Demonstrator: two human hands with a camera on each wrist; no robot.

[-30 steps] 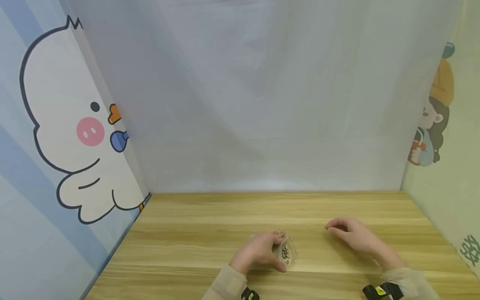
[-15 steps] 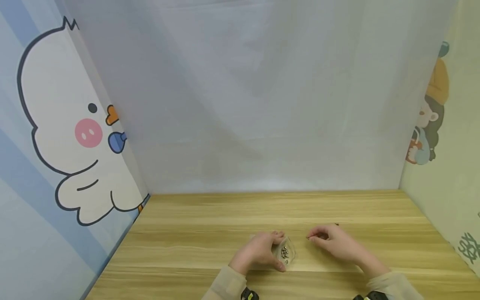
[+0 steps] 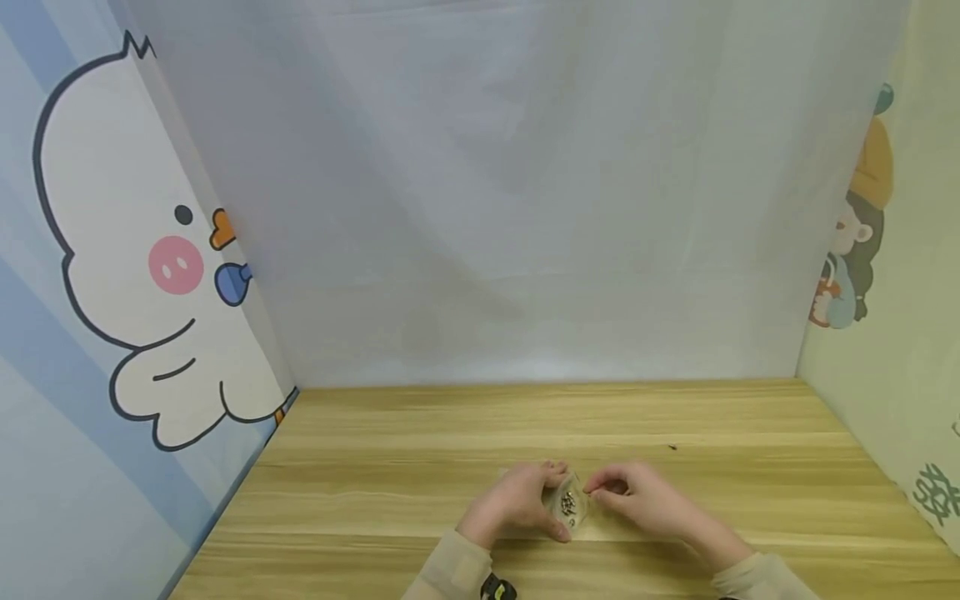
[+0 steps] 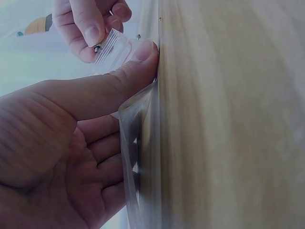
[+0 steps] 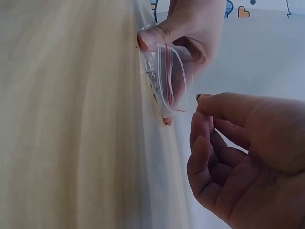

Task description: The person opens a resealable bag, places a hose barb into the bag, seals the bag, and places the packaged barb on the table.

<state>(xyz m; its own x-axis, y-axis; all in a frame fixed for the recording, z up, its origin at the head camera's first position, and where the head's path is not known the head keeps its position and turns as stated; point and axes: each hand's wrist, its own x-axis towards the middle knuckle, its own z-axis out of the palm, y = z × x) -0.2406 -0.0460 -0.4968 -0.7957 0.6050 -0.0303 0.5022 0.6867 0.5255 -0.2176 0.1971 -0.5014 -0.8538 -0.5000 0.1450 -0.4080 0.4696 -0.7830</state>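
Note:
My left hand [image 3: 516,502] rests low on the table and grips a clear zip-lock bag [image 5: 163,76], thumb and fingers spreading its mouth toward the right. A red line runs along the bag's seal. Several small metal screws [image 3: 568,503] lie inside the bag. My right hand [image 3: 641,502] is just right of the bag's mouth, thumb and index finger pinching one small screw [image 4: 97,48]. In the right wrist view the tip of this screw [image 5: 198,97] shows between the fingertips, close to the bag's edge.
Another small dark piece, screw-like, [image 3: 672,447] lies on the wooden table [image 3: 420,425] beyond my right hand. A pale grey curtain [image 3: 525,208] hangs behind the table. Printed cartoon panels stand at the left [image 3: 112,208] and right [image 3: 900,333].
My right hand has moved left, with the screw pinched in it, from beside the far dark piece to the bag's mouth. The piece on the table is uncovered. My left hand has stayed put.

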